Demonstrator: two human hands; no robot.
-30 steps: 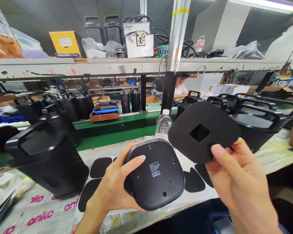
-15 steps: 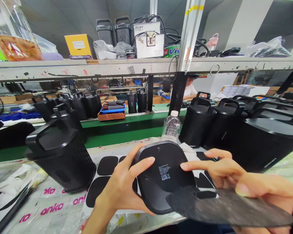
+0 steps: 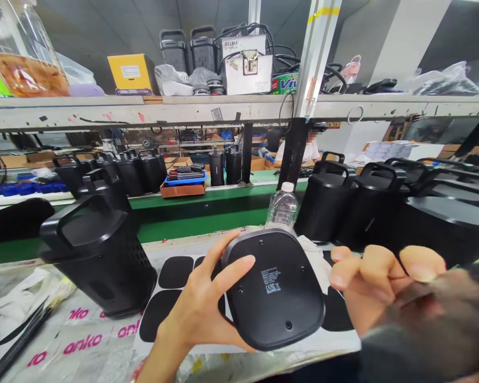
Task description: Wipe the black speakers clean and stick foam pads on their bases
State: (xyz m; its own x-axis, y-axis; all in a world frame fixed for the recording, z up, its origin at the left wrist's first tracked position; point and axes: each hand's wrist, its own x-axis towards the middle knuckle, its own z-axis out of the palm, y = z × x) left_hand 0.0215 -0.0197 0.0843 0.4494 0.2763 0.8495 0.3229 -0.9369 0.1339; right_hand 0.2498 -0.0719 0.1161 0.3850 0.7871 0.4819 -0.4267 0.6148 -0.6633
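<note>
— In the head view, what is the left hand (image 3: 199, 314) doing?
— Its grip is clamped on the black rounded-square plastic speaker (image 3: 277, 290), held underside up over the bench (image 3: 183, 244).
— And the right hand (image 3: 367, 282)?
— Its fingers are closed together, pinching a black foam pad (image 3: 435, 330), which is blurred, just right of the speaker.

The speaker base (image 3: 273, 290) looks like smooth matt black plastic; the pad (image 3: 431, 330) looks felt-like.

"DELMA" is printed on the white box (image 3: 247, 66) on the shelf (image 3: 83, 109); pink "anko" repeats across the plastic sheet (image 3: 80, 346); white print on the black base (image 3: 275, 290) is too small to read
</note>
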